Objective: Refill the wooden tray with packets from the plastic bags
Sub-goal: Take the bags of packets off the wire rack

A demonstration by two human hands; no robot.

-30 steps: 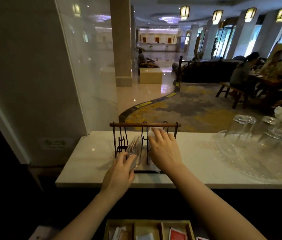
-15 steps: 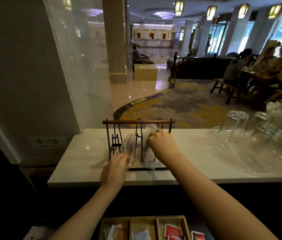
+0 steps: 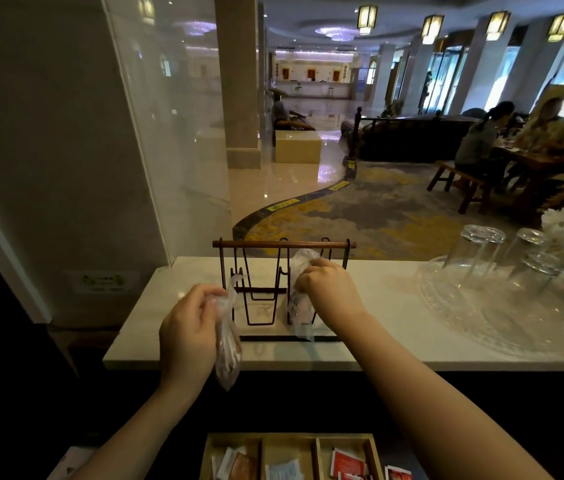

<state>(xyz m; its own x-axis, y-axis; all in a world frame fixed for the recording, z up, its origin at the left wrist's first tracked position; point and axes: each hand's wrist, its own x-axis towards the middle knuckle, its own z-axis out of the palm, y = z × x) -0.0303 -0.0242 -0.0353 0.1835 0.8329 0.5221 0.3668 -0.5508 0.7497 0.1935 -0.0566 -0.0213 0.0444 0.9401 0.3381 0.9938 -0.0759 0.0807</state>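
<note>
My left hand [image 3: 188, 329] grips the neck of a clear plastic bag [image 3: 227, 355] of brownish packets, which hangs over the counter's front edge. My right hand [image 3: 327, 291] is closed on the top of a second clear plastic bag [image 3: 299, 308] that still sits in the right side of the metal wire rack [image 3: 284, 244]. Below, at the bottom edge, the wooden tray [image 3: 289, 438] has three compartments with a few white, orange and red packets in them.
The rack stands on a white marble counter [image 3: 377, 306]. At the right is a glass tray [image 3: 481, 317] with upturned glasses [image 3: 474, 251]. A glass partition rises at the left; behind it a lobby with seated people.
My left hand has pulled its bag out of the rack, toward me and to the left. My right hand has closed on the second bag's top.
</note>
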